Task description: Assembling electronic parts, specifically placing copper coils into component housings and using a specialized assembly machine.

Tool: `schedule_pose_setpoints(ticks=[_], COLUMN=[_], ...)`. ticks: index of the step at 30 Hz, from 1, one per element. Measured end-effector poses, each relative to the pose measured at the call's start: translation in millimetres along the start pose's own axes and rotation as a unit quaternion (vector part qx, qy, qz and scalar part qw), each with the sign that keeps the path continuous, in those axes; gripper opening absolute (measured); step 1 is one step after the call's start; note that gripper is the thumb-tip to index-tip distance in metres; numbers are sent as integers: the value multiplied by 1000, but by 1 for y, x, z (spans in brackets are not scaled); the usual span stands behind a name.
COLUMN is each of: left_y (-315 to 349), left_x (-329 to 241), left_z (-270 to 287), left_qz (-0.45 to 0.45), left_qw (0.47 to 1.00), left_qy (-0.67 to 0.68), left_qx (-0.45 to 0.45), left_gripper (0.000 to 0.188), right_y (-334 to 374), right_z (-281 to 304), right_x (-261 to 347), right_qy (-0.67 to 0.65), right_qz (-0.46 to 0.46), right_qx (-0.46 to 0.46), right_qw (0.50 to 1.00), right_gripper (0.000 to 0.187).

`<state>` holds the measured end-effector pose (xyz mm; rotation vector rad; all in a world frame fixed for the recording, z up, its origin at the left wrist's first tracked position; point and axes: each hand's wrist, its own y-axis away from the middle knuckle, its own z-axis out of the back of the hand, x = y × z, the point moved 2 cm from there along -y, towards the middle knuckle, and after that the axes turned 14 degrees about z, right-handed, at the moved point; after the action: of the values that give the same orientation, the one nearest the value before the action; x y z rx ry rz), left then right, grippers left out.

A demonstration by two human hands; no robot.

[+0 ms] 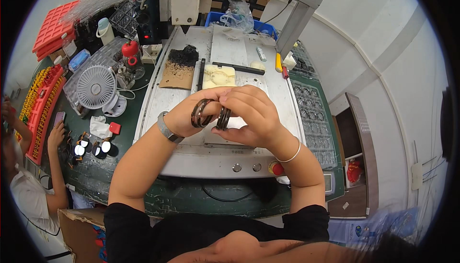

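1 dark ring stack (223, 119) sits between the right fingers (245, 106), seemingly pinched.

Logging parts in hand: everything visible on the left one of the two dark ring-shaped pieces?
The left ring-shaped piece is round, open in the middle, near-black and brown, with several bands side by side and bright glints. It looks glossy; material unclear. It is on edge against the left hand, over the machine's pale bed, beside the other piece. Whether fingers pass through it can't be told.
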<state>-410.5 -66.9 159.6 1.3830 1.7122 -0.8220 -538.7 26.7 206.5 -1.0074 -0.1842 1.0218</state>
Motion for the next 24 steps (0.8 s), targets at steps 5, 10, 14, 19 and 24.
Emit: schedule_pose_setpoints(ticks=[5, 10, 14, 19, 24], left_y=[-4, -5, -1, 5, 6], left_x=[-3, -11, -15, -19, -21], left_z=[-1, 0, 3, 0, -2], left_qz=[-41, -89, -218, -274, -306], left_qw=[993, 988, 926, 857, 800], left_qy=[-104, -115, -268, -374, -448], left_qx=[-38, -60, -156, -225, -257], left_gripper=[58, 78, 93, 82, 72], right_y=[5, 2, 14, 19, 19], right_z=[3, 6, -8, -14, -16], right_x=[0, 1, -4, -7, -5], right_qy=[-45, -215, -509, -596, -635], right_qz=[-108, -338, -531, -612, -617], right_qx=[-17, 42, -69, -49, -19], right_qw=[993, 915, 674, 517, 465], right_gripper=[58, 53, 39, 39, 42])
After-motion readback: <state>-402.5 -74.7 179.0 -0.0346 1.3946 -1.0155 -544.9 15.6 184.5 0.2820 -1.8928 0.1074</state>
